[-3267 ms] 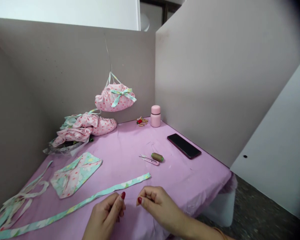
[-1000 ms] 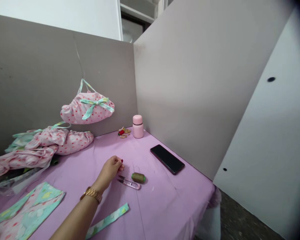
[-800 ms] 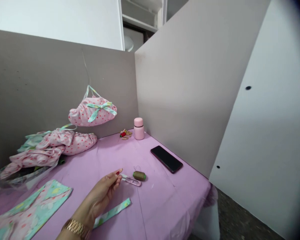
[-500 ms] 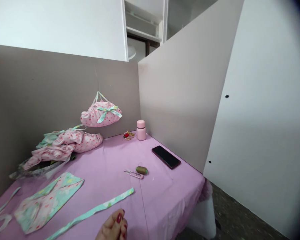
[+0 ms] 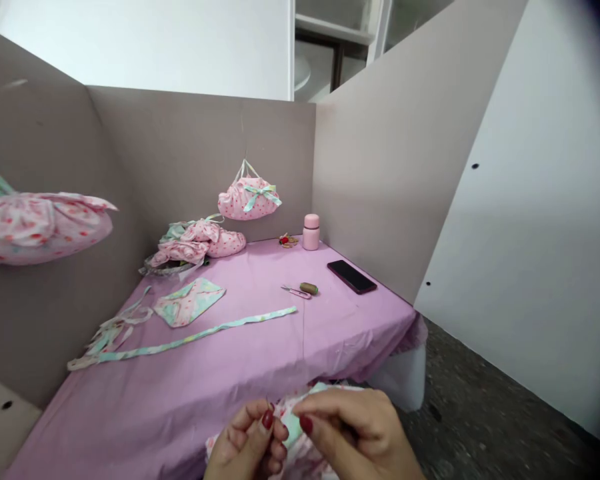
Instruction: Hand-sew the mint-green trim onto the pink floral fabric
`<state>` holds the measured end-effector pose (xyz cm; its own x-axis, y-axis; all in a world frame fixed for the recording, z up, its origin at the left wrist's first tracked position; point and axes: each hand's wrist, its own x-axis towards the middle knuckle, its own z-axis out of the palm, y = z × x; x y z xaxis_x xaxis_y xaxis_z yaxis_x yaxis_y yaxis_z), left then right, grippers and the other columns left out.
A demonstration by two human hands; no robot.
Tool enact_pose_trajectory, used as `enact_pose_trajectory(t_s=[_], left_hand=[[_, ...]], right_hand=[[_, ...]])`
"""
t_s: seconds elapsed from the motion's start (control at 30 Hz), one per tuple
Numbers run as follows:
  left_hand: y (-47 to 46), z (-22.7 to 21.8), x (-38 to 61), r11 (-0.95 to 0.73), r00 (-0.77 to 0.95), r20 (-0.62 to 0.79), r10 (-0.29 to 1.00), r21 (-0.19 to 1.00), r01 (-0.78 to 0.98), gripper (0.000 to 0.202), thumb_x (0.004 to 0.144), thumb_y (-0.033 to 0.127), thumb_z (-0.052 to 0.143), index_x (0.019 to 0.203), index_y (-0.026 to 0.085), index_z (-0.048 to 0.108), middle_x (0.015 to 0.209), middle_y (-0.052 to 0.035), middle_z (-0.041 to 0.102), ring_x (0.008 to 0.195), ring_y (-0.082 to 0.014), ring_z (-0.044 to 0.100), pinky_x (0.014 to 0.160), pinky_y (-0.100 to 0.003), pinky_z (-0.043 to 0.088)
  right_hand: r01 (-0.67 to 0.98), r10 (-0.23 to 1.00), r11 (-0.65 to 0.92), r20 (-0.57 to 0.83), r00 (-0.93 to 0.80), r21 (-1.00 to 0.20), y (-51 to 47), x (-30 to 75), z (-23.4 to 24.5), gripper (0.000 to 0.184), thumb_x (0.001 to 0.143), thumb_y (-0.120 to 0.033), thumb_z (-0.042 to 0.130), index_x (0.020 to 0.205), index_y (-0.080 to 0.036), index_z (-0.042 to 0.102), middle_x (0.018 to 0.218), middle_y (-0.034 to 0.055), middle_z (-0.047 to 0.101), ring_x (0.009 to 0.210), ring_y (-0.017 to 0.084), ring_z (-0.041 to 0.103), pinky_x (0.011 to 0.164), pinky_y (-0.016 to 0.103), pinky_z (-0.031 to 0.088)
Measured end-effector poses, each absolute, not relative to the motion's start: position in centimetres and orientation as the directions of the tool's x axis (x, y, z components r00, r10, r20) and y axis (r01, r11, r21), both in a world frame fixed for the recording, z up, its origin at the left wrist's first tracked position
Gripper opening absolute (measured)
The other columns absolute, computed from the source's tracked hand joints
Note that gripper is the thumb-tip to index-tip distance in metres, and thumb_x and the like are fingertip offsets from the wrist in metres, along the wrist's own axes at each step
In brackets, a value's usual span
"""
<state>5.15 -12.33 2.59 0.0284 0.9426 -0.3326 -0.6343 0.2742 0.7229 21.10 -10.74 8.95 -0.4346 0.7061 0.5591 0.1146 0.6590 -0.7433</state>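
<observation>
My left hand (image 5: 254, 441) is closed in a pinch at the bottom of the head view, and a thin needle-like sliver pokes up from its fingertips. Close beside it, my right hand (image 5: 363, 427) also pinches thumb against finger; whatever lies between them is too small to make out. Pink-and-mint patterned cloth (image 5: 294, 430) lies below and between both hands, partly covered by them. On the table are a spool of olive thread (image 5: 309, 288) and pink thread snips (image 5: 299, 293). A long mint fabric strip (image 5: 200, 335) stretches across the purple cloth.
A folded fabric piece (image 5: 190, 303) and a pile of pink dotted cloth (image 5: 195, 241) lie on the left. Stuffed bundles hang at the back (image 5: 249, 199) and near left (image 5: 40, 227). A pink bottle (image 5: 311, 233) and phone (image 5: 352, 276) are by the right partition (image 5: 375, 167).
The camera view has drawn back and turned left and down. My right hand and the patterned cloth have come into view beside my left hand, which stays pinched.
</observation>
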Motion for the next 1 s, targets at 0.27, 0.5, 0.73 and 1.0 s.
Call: enact_pose_trajectory(t_s=[0.27, 0.5, 0.73, 1.0], left_hand=[[-16.1, 3.7, 4.8, 0.192, -0.123, -0.303, 0.945, 0.819, -0.54, 0.036, 0.037, 0.034, 0.089, 0.06, 0.015, 0.069, 0.041, 0.0035, 0.059, 0.036, -0.0055, 0.051, 0.038, -0.013, 0.038], [-18.1, 5.0, 5.0, 0.145, -0.125, -0.22, 0.967, 0.886, -0.44, 0.026, 0.051, 0.03, 0.086, 0.065, 0.015, 0.071, 0.05, 0.0008, 0.064, 0.044, -0.007, 0.054, 0.044, -0.014, 0.041], [-19.7, 6.1, 6.1, 0.103, -0.167, -0.186, 0.968, 0.905, -0.414, 0.025, 0.051, 0.033, 0.085, 0.063, 0.017, 0.071, 0.052, 0.0013, 0.064, 0.046, -0.0072, 0.056, 0.046, -0.013, 0.043], [-20.8, 6.6, 6.0, 0.114, -0.124, -0.169, 0.978, 0.925, -0.361, 0.024, 0.053, 0.032, 0.084, 0.066, 0.016, 0.072, 0.055, 0.0003, 0.066, 0.049, -0.0087, 0.058, 0.048, -0.015, 0.045]], right_hand=[[0.295, 0.838, 0.454, 0.291, -0.461, -0.84, -13.3, 19.8, 7.5, 0.022, 0.083, -0.022, 0.049, 0.083, -0.016, 0.07, 0.066, 0.0031, 0.068, 0.056, 0.013, 0.057, 0.051, 0.02, 0.039], [0.295, 0.815, 0.479, 0.294, -0.499, -0.827, -14.5, 19.8, 8.1, 0.02, 0.083, -0.019, 0.046, 0.076, -0.014, 0.065, 0.057, -0.0007, 0.057, 0.049, 0.01, 0.044, 0.047, 0.02, 0.031], [0.239, 0.79, 0.498, 0.322, -0.522, -0.833, -15.9, 20.5, 8.7, 0.017, 0.081, -0.016, 0.046, 0.074, -0.015, 0.061, 0.053, -0.0043, 0.046, 0.046, 0.008, 0.038, 0.045, 0.019, 0.027], [0.207, 0.765, 0.546, 0.383, -0.517, -0.812, -16.8, 21.1, 9.0, 0.017, 0.082, -0.015, 0.048, 0.076, -0.016, 0.064, 0.058, -0.0021, 0.056, 0.05, 0.009, 0.047, 0.048, 0.019, 0.033]])
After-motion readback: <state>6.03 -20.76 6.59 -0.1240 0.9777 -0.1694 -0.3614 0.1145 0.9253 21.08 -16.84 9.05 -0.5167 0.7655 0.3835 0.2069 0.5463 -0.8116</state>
